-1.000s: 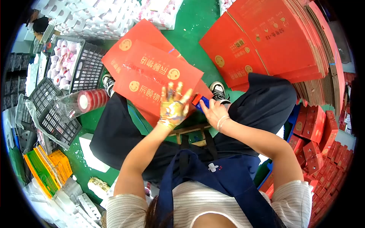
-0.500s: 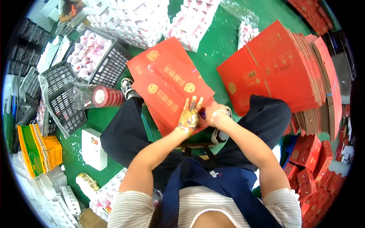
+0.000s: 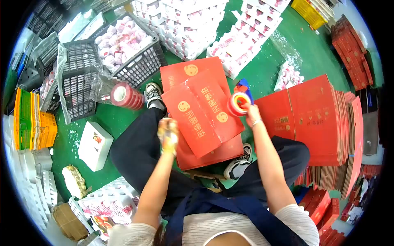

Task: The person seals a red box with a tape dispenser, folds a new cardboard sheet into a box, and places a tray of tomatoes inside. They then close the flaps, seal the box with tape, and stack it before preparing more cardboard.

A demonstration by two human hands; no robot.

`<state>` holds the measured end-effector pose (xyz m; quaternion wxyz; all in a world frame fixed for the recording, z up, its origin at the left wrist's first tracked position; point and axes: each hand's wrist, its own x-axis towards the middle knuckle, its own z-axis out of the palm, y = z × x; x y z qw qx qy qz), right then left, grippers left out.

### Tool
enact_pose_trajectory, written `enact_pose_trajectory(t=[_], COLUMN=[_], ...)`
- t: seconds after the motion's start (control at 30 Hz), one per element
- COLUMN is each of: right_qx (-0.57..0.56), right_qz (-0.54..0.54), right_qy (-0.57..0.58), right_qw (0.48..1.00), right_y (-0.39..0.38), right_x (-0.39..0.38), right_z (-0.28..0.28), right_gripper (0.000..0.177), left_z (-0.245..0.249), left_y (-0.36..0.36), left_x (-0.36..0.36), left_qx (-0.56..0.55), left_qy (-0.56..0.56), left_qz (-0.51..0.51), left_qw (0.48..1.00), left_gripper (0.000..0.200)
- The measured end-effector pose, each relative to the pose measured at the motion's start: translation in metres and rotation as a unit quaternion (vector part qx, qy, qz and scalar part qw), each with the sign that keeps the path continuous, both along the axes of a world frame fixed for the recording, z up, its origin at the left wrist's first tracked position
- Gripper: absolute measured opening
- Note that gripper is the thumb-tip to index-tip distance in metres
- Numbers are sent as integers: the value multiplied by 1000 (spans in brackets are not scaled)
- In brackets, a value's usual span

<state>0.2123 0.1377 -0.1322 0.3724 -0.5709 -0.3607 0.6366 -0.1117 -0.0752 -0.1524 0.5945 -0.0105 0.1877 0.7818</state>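
A red cardboard box (image 3: 205,110) with yellow print and smiley logos lies across my knees. My right hand (image 3: 249,110) is lifted at the box's right edge and grips a blue tape dispenser (image 3: 239,100) with a red-and-white roll. My left hand (image 3: 168,133), wearing a paint-smeared glove, is at the box's left edge with its fingers curled; whether it grips the edge is unclear.
A stack of flat red cartons (image 3: 324,123) stands to the right. Rolls of red tape in a plastic bag (image 3: 125,95) lie left of my foot. Black crates (image 3: 123,53) of foam-netted fruit and white foam trays (image 3: 213,28) fill the far floor. A white box (image 3: 95,145) sits left.
My right hand has swung up and right with the tape dispenser, away from the box's near edge. My left hand left the box top for its left edge. My head turned left.
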Motion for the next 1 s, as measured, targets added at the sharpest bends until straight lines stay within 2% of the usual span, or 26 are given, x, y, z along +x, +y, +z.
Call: enact_pose_trajectory(t=[0.03,0.07,0.1,0.13,0.17,0.2,0.23,0.3,0.4,0.47,0.5,0.53,0.57,0.63,0.67,0.7,0.77,0.8,0.83,0.9,0.93,0.97,1.0], right_qx=[-56,-75,-93,-99,-84,-66,-57,-70,-130,-154,-151,-157,-162,-182,-192,-199,-174,-183,-158,-143,-126,-90,-36], right_qz=[-31,-43,-54,-51,-75,-101,-143,-136,-256,-234,-224,-204,-184,-132,-101,-64,-44,-36,-40,-50,-72,-75,-20], right_qy=[35,50,64,61,72,82,12,-24,71,108,128,136,163,217,217,249,294,294,282,234,207,156,56], right_qw=[997,995,992,992,991,989,988,988,955,954,954,957,956,950,952,946,939,937,946,960,968,981,998], right_y=[-3,-11,-20,-33,-52,-72,-94,-152,-219,-241,-247,-248,-248,-249,-248,-247,-245,-241,-238,-235,-237,-239,-238], right_x=[-13,-17,-18,-16,-9,-2,5,12,19,27,28,23,18,5,-7,-14,-36,-43,-47,-35,-21,-4,17], right_z=[-23,-22,-19,-22,-25,-28,-40,-20,6,12,15,26,31,32,38,33,27,28,30,28,42,50,59], right_gripper=[21,22,22,22,23,23,22,25,31,32,33,34,34,34,35,37,39,36,33,37,34,35,39], left_z=[-53,-104,-153,-129,-90,-74,-67,-60,-27,7,29,54,76,100,112,129,166,175,211,211,195,200,204], left_y=[-9,-17,-25,-21,-12,-6,1,-1,11,18,18,20,24,43,53,62,75,76,79,75,64,57,53], left_x=[-1,-2,-3,22,49,51,45,37,32,25,20,14,4,-18,-31,-34,-36,-32,-12,4,8,16,18], left_qx=[-109,-229,-337,-323,-300,-363,-367,-280,-212,-188,-184,-185,-179,-145,-157,-137,-142,-87,-109,-107,-96,-110,-101], left_qy=[131,266,363,220,71,164,160,114,9,-18,14,169,325,391,375,433,526,707,819,874,909,915,912], left_qz=[-8,-41,-86,10,104,21,16,-96,-202,-266,-306,-372,-427,-454,-468,-445,-469,-380,-367,-321,-245,-246,-247], left_qw=[985,935,865,920,946,917,916,948,956,945,934,894,825,787,785,772,695,590,427,349,323,300,311], left_gripper=[18,22,27,30,34,49,49,48,57,73,82,85,88,89,90,86,91,101,110,111,113,112,111])
